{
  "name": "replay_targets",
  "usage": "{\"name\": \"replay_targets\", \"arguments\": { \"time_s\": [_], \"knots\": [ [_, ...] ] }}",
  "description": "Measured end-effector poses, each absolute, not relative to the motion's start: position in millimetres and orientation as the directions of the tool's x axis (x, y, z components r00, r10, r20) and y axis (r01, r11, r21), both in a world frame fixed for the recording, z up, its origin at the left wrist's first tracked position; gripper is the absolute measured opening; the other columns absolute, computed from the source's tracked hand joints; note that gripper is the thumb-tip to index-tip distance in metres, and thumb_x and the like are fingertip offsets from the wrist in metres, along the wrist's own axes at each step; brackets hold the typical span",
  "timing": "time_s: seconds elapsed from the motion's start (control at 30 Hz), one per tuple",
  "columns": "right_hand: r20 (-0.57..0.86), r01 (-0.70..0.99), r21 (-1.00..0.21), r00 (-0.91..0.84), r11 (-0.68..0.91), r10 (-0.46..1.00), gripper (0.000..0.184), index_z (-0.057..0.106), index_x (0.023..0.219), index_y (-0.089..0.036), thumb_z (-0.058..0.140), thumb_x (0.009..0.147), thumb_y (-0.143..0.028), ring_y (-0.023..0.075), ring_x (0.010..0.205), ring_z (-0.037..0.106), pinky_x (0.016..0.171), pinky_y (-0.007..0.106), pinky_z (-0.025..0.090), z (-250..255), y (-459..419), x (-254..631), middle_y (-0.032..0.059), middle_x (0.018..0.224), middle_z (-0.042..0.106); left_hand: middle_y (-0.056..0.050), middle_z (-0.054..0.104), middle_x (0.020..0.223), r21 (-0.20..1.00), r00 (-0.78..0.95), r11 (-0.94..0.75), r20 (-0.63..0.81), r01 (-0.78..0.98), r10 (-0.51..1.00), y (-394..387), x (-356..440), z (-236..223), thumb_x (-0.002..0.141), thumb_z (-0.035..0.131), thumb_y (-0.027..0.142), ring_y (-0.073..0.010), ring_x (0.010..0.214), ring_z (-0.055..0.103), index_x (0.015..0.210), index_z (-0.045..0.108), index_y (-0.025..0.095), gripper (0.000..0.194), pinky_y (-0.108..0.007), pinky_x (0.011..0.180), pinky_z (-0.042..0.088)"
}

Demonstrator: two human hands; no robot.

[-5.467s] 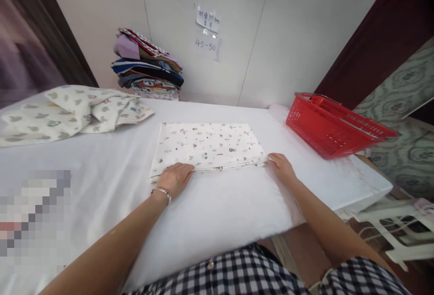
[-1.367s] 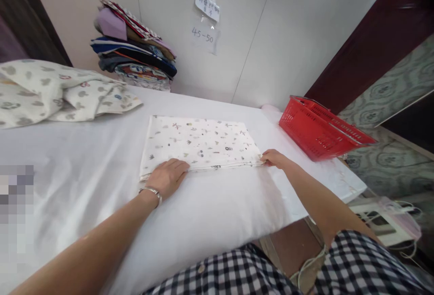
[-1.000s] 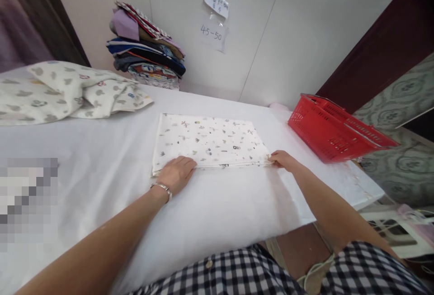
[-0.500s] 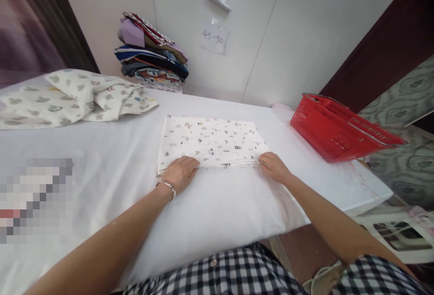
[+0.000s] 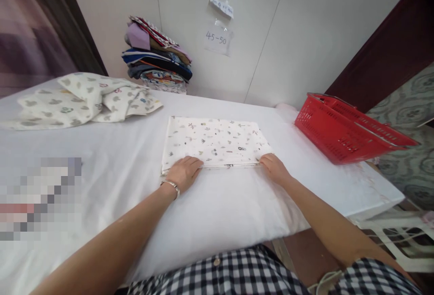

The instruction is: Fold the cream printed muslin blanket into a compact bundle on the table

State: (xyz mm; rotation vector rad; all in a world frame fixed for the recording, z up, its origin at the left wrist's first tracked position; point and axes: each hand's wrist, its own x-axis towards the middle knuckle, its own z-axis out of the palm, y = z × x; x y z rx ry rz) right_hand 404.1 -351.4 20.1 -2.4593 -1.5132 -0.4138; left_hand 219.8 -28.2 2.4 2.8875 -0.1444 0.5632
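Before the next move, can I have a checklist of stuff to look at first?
1. Left hand on the folded cloth: ok, at its near edge, left part.
2. Right hand on it too: ok, at the near right corner.
3. Fingers pinching all the layers: cannot tell, the undersides are hidden.
4. Folded cloth fully on the table: ok.
5. Red basket apart from the folded cloth: ok, off to the right.
6. Other cloth lying flat: not ok, it's bunched up.

Folded cloth [image 5: 217, 139]: matt fabric, smooth
Bench cover [image 5: 217, 213]: cloth, softly sheened, lightly wrinkled
Basket [image 5: 339, 134]: glossy plastic
Bracelet [image 5: 174, 186]: shiny metal
Stacked textiles [image 5: 158, 57]: matt cloth
Number sign [image 5: 216, 44]: paper, glossy clear tape [image 5: 222, 23]
Wall [image 5: 305, 37]: smooth, faintly glossy
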Motion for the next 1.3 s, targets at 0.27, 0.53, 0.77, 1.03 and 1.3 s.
{"name": "replay_targets", "arguments": {
  "time_s": [0.27, 0.53, 0.77, 1.03, 1.3],
  "knots": [
    [0.302, 0.887, 0.023, 0.433, -0.460, 0.849, 0.029, 0.063, 0.091, -0.020, 0.034, 0.090, -0.020, 0.0206, 0.088, 0.052, 0.078, 0.035, 0.043, 17, -356, 399, 0.0085, 0.094, 0.061, -0.005, 0.063, 0.100, 0.176, 0.938, -0.976, 0.340, -0.127, -0.061, -30, 219, 7, 0.089, 0.034, 0.023, -0.0206, 0.094, 0.053, 0.099, 0.060, 0.021, 0.028, -0.037, 0.081, 0.044],
    [0.251, 0.898, -0.007, 0.427, -0.440, 0.869, 0.028, 0.057, 0.109, -0.019, 0.040, 0.088, -0.023, 0.0233, 0.101, 0.050, 0.087, 0.040, 0.041, 17, -345, 391, 0.0101, 0.108, 0.058, -0.005, 0.062, 0.100, 0.165, 0.949, -0.980, 0.310, -0.113, -0.058, -31, 219, 9, 0.087, 0.037, 0.021, -0.0206, 0.093, 0.052, 0.095, 0.059, 0.020, 0.024, -0.036, 0.080, 0.043],
    [0.263, 0.910, -0.026, 0.406, -0.415, 0.875, 0.029, 0.059, 0.109, -0.018, 0.039, 0.090, -0.025, 0.0222, 0.098, 0.052, 0.085, 0.039, 0.044, 11, -346, 404, 0.0100, 0.107, 0.060, -0.006, 0.062, 0.099, 0.158, 0.949, -0.983, 0.311, -0.096, -0.043, -32, 220, 10, 0.087, 0.035, 0.021, -0.0206, 0.093, 0.052, 0.096, 0.057, 0.019, 0.024, -0.035, 0.080, 0.042],
    [0.232, 0.908, -0.095, 0.419, -0.408, 0.878, 0.035, 0.057, 0.117, -0.022, 0.034, 0.090, -0.021, 0.0213, 0.104, 0.051, 0.088, 0.039, 0.044, 12, -357, 405, 0.0089, 0.113, 0.058, -0.005, 0.061, 0.099, 0.157, 0.956, -0.984, 0.291, -0.090, -0.041, -33, 219, 11, 0.088, 0.035, 0.021, -0.0202, 0.094, 0.052, 0.095, 0.058, 0.020, 0.024, -0.035, 0.081, 0.042],
    [0.218, 0.894, -0.093, 0.448, -0.438, 0.867, 0.037, 0.058, 0.115, -0.023, 0.034, 0.088, -0.020, 0.0220, 0.103, 0.052, 0.089, 0.040, 0.043, 12, -355, 402, 0.0082, 0.111, 0.059, -0.006, 0.061, 0.107, 0.152, 0.951, -0.984, 0.308, -0.089, -0.038, -34, 216, 10, 0.088, 0.036, 0.021, -0.0207, 0.100, 0.051, 0.099, 0.059, 0.020, 0.025, -0.036, 0.085, 0.042]
  ]
}}
